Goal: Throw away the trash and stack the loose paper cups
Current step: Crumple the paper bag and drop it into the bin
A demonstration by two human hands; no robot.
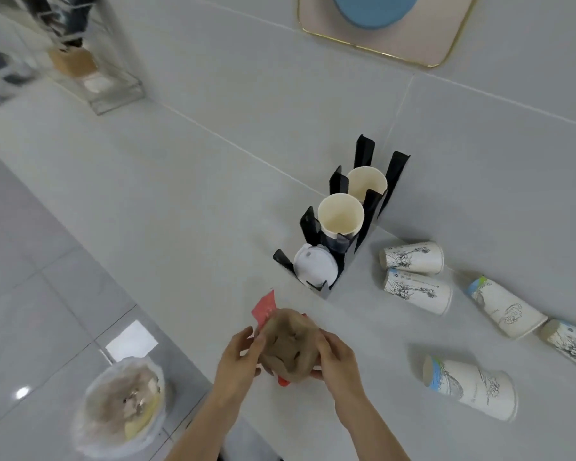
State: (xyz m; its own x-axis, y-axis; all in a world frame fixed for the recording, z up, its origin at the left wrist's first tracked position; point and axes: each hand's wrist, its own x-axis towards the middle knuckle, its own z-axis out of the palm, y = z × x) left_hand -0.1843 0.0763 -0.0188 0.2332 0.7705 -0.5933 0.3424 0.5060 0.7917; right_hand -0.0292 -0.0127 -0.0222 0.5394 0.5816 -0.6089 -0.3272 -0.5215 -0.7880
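Hands met at the near edge of the pale grey counter (213, 201), both gripping one crumpled brown pulp cup carrier (288, 349). The left hand (238, 357) curled its fingers over the carrier's left side, thumb and forefinger pressing its upper corner; the right hand (335, 357) wrapped fingers around the right side, thumb on top. A red paper scrap (265, 309) stuck out from behind the carrier at its upper left, and a sliver of red showed beneath it; whether the fingers pinched the red paper too could not be told.

Below the counter's edge, on the tiled floor, stood a bin lined with a clear plastic bag (120, 404), already holding brown and yellowish waste.

Beyond the hands, a black slotted cup holder (368, 207) stood on the counter with two upright cream paper cups (341, 214) in its slots and a white plastic lid (315, 266) in its nearest slot.

To the right, five loose white paper cups printed with ink-style drawings (413, 257) lay on their sides: two touching just beside the holder, two farther right, one of them cut by the frame edge, and one nearer the person, well apart from the holder.

At the top, a pink tray with a gold rim (413, 44) carried a blue round object, partly out of frame.
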